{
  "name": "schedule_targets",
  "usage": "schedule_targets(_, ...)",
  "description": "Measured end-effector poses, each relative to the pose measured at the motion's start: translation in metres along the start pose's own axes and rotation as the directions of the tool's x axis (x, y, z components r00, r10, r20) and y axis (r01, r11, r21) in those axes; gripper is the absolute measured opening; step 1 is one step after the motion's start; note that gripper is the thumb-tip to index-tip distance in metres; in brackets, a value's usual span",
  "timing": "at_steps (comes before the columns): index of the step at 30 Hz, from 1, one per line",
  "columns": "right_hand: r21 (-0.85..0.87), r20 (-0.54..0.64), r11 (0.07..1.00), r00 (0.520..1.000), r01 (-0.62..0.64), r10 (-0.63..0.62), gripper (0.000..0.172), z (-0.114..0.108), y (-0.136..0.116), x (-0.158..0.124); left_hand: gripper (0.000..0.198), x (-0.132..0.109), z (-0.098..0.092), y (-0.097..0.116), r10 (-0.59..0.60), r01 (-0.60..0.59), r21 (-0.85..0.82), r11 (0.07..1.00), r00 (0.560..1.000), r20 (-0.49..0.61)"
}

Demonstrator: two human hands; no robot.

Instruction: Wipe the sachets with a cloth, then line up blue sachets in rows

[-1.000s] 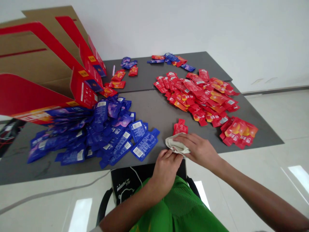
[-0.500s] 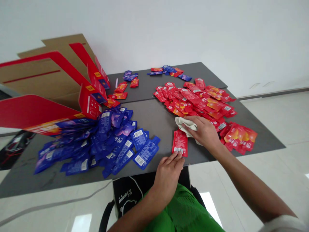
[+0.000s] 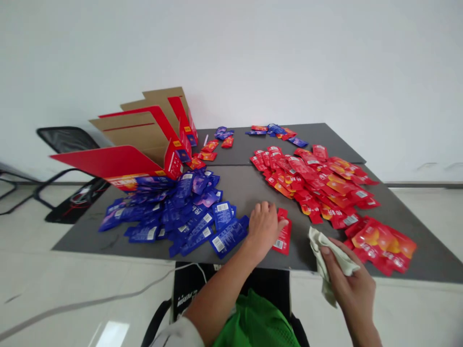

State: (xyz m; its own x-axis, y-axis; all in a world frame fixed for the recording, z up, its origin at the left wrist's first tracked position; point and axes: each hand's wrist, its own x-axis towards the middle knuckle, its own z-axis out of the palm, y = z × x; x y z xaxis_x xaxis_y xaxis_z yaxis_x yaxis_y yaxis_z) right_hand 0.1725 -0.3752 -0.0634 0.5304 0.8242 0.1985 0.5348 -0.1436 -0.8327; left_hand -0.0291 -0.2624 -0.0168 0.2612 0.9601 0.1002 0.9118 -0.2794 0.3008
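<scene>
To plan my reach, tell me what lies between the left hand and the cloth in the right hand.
The head view shows a red sachet beside the left hand, then grey tabletop up to the cloth.

Bright, even light fills the view, leaving only faint, soft shadows on the white wall (image 3: 231, 58). Overhead light makes 1 white glare patch on the glossy floor (image 3: 112, 333), and the wide lens bends the table (image 3: 238, 193) toward the frame edges.

Top: bright green mesh top (image 3: 255, 323), finely knit, below and between both hands.
Sleeve: short whitish-grey sleeve (image 3: 175, 335), on the left arm, well behind the left hand (image 3: 263, 229).
Hands: both bare, the right hand (image 3: 352, 284) included.
</scene>
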Motion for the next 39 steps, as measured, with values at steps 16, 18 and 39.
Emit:
schedule_targets(16, 0.08, 0.033, 0.994, 0.997, 0.071, -0.074, 0.06, 0.005, 0.003, 0.006, 0.024, 0.025, 0.005, -0.023, -0.002, 0.08, -0.541, 0.837, 0.99, 0.144)
schedule_targets(18, 0.087, 0.032, 0.992, 0.995, 0.093, -0.096, 0.057, 0.005, 0.003, 0.006, 0.029, 0.023, 0.0, -0.026, -0.025, 0.082, -0.58, 0.81, 0.994, 0.107)
schedule_targets(39, 0.15, 0.141, 0.924, 0.917, 0.353, -0.373, 0.029, -0.001, 0.01, 0.006, 0.04, 0.019, -0.016, 0.07, 0.058, 0.186, -0.978, 0.092, 0.98, 0.192)
